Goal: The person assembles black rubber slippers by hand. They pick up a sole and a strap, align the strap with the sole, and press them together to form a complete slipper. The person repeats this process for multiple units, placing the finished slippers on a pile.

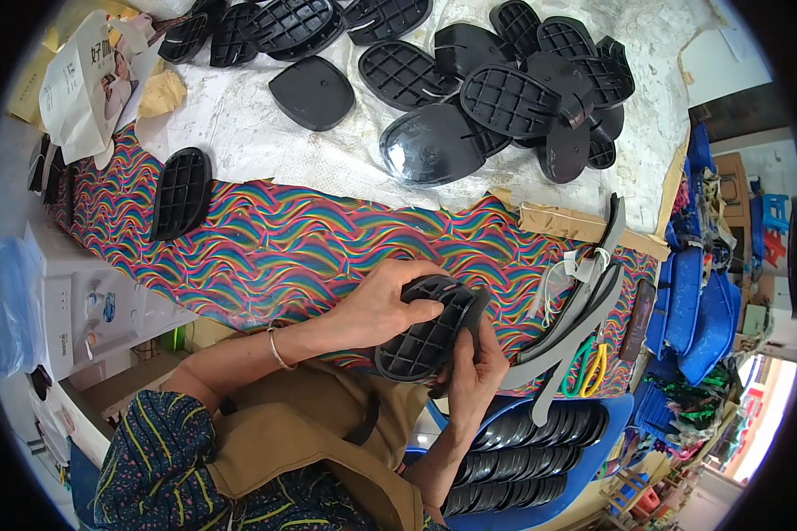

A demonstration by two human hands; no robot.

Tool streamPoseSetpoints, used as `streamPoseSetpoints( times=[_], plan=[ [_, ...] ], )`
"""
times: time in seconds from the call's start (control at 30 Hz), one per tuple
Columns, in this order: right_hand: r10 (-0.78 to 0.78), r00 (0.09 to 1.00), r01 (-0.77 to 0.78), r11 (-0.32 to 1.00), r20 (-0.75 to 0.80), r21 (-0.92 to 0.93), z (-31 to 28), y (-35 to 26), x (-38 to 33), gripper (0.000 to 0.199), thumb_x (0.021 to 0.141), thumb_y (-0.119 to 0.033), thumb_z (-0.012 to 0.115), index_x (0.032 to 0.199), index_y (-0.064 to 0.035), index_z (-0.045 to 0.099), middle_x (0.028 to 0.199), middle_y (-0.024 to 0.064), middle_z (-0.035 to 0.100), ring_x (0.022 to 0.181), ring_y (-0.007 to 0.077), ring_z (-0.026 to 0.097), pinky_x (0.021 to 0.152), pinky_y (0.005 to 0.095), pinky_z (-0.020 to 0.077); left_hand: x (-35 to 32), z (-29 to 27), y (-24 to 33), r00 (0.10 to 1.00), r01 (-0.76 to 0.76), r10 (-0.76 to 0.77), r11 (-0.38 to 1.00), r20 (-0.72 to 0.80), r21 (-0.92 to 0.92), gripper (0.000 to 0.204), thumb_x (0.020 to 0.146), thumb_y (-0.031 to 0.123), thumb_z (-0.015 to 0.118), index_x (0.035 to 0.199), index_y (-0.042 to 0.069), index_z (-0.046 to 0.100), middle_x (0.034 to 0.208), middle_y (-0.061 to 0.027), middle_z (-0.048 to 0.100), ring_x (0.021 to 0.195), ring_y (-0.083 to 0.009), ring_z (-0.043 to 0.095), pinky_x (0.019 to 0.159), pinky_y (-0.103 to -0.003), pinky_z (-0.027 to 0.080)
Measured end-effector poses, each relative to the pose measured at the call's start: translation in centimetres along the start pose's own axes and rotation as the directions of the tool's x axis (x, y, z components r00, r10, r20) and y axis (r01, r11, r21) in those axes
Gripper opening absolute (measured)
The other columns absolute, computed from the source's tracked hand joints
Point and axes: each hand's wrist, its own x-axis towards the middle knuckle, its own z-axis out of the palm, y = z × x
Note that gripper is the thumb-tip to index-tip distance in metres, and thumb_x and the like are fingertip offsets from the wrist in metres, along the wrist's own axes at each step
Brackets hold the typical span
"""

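"Rainbow-waved cloth [310, 239] spreads beneath the grip, with a white sheet [239, 133] beyond it. Where's the piece being handled?"

"Right in the grip: a black gridded sole [416, 343], tilted, ribs facing up, between both hands."

"How do they have it?"

"Firmly grasped. The left hand [385, 305] wraps its far left edge, thumb across the ribs. The right hand [478, 372] pinches at a smooth dark flap [476, 311] along the right edge; I can't tell whether that's a separate piece."

"And around the grip?"

"Other black soles [509, 102] pile up beyond it, and a lone sole [182, 195] lies off to its left. Grey strips [553, 389] and green-and-yellow-handled scissors [581, 352] lie to its right. Below right, a blue tub [615, 434] holds rows of black pieces [514, 460]."
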Motion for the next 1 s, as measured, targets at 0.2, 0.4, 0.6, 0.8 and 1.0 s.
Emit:
streamPoseSetpoints(
  times=[0.2,0.4,0.6,0.8,1.0],
  plan=[
    [-0.156,0.987,0.153,0.985,-0.033,-0.083,0.1,0.9,0.2,0.030,0.099,-0.005,0.053,0.127,0.0017,0.062,0.080,-0.0029,0.063,0.054,-0.0001,0.046,0.045,0.0182,0.0334,0.0,0.1,0.3,1.000,0.007,-0.007,1.000,0.002,-0.006,0.034,0.089,0.005,0.068,0.121,-0.003,0.061,0.110,-0.0072,0.068,0.103,-0.0117,0.060,0.091,-0.029,0.048],
    [-0.136,0.989,0.132,0.989,-0.053,-0.069,0.2,1.8,0.4,0.032,0.099,-0.005,0.053,0.130,0.0012,0.061,0.078,-0.0024,0.062,0.051,0.0008,0.047,0.044,0.0186,0.0335,0.0,-0.2,0.6,1.000,0.002,-0.001,1.000,0.009,-0.031,0.034,0.088,0.006,0.068,0.121,-0.003,0.062,0.109,-0.0064,0.068,0.102,-0.0114,0.060,0.090,-0.029,0.049],
    [-0.099,0.994,0.095,0.993,-0.054,-0.066,0.2,1.3,0.1,0.033,0.099,-0.006,0.054,0.130,0.0014,0.061,0.078,-0.0034,0.060,0.054,0.0000,0.046,0.045,0.0182,0.0334,0.2,-0.1,-0.1,1.000,-0.002,0.002,1.000,0.016,0.003,0.034,0.089,0.007,0.068,0.120,-0.003,0.062,0.108,-0.0066,0.067,0.102,-0.0112,0.060,0.089,-0.029,0.049],
    [-0.203,0.978,0.194,0.973,-0.058,-0.129,0.1,2.4,0.4,0.033,0.099,-0.005,0.053,0.130,0.0010,0.061,0.079,-0.0040,0.059,0.056,0.0000,0.047,0.046,0.0184,0.0346,0.3,0.0,-0.1,1.000,0.011,-0.011,1.000,0.008,0.029,0.033,0.089,0.006,0.067,0.120,-0.003,0.062,0.108,-0.0077,0.068,0.102,-0.0120,0.060,0.090,-0.029,0.049],
    [-0.153,0.988,0.147,0.980,-0.035,-0.137,0.0,2.0,0.2,0.032,0.099,-0.004,0.052,0.129,0.0002,0.062,0.080,-0.0033,0.061,0.055,0.0000,0.046,0.045,0.0185,0.0348,0.4,0.1,0.0,1.000,0.019,-0.019,1.000,0.014,0.011,0.032,0.089,0.005,0.066,0.120,-0.003,0.062,0.107,-0.0074,0.068,0.101,-0.0120,0.061,0.088,-0.029,0.050]
  ],
)
